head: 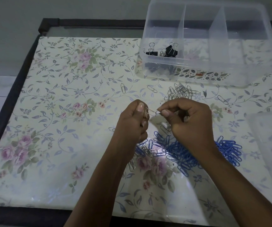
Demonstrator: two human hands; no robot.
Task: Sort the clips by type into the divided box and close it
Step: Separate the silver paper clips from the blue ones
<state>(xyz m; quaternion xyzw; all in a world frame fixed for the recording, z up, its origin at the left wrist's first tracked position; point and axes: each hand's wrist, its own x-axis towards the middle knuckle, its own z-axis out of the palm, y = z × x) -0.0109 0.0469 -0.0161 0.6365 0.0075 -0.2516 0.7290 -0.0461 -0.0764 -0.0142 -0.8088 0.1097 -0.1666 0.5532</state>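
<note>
1. Floral-covered table (pixel 53 99), dark frame edge (pixel 17 82) at left and far side; the left half has open room.
2. Clear divided box (pixel 255 51) at far right, open; black binder clips (pixel 169 52) in its left compartment.
3. Silver paper clip pile (pixel 180 92) lies just before the box; blue paper clip pile (pixel 182 154) is under the wrists.
4. Left hand (pixel 132 125) and right hand (pixel 191 125) each pinch one end of a silver paper clip (pixel 150 113), above the table.
5. Right palm possibly holds more clips; can't tell.
6. Translucent lid (pixel 269 145) at the right edge.

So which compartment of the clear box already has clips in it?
The left compartment: black binder clips lie in it. The middle compartment and right compartment show none.
</note>
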